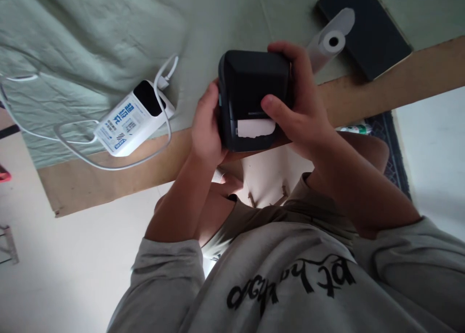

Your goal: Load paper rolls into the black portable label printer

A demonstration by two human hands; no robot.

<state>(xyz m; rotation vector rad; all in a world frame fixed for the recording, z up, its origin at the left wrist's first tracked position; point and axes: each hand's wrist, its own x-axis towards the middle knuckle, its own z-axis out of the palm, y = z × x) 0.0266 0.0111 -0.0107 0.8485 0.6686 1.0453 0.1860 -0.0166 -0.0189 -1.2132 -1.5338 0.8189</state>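
Note:
Between my two hands is a black portable label printer (254,88), held over the near edge of the table. A strip of white paper (255,128) shows at the slot on its near side. My left hand (209,125) grips the printer's left side, the thumb along the edge and the other fingers hidden beneath. My right hand (300,105) wraps round the right side, its thumb resting on the top cover and a finger at the far corner. A roll of white paper (325,45) lies just beyond my right hand, its loose end raised.
On the left, a white power bank (125,132) with a black display lies with a white cable (138,167) looped around it. A dark flat notebook-like object (374,28) rests at the far right. Green cloth (203,23) covers the table, leaving a wooden front edge (90,178) bare.

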